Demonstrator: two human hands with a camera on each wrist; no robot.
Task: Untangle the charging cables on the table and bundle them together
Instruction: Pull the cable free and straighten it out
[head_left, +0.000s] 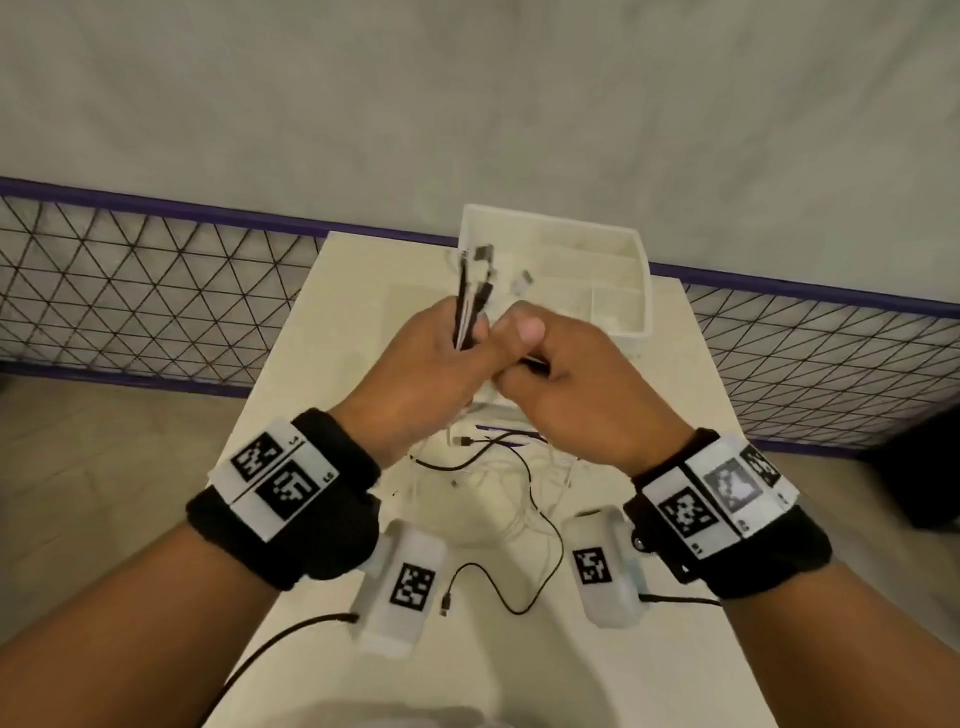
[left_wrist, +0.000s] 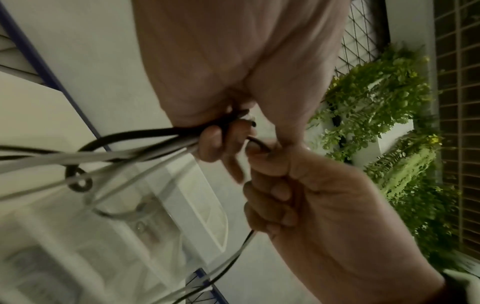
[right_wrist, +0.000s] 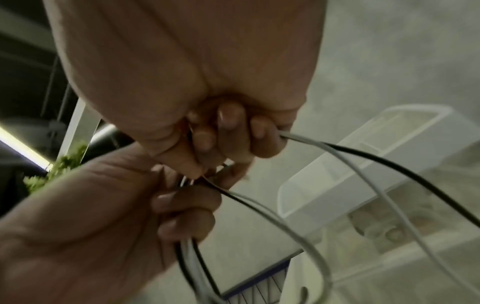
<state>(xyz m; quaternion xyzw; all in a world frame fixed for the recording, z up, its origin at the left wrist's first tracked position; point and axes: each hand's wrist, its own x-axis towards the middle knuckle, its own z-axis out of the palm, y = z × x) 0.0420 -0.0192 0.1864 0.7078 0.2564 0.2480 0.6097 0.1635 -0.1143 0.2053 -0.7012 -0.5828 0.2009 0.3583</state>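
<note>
My left hand (head_left: 441, 353) is raised over the table and grips a bunch of black and white charging cables (head_left: 470, 306), whose plug ends stick up above the fist. Close against it, my right hand (head_left: 535, 358) is curled round some of the same cables. In the left wrist view the left fingers (left_wrist: 215, 144) clamp black and white strands (left_wrist: 130, 154), and the right hand (left_wrist: 311, 195) makes a fist on a cable. The right wrist view has the right fingers (right_wrist: 228, 131) holding a white and a black strand (right_wrist: 363, 156). The loose ends (head_left: 540, 519) trail down onto the table.
A white divided tray (head_left: 636, 317) stands at the table's far end, just beyond my hands. A purple strip (head_left: 506, 432) lies on the white table (head_left: 322, 415) under the hands. A wire-mesh fence (head_left: 130, 291) with a purple frame runs behind the table.
</note>
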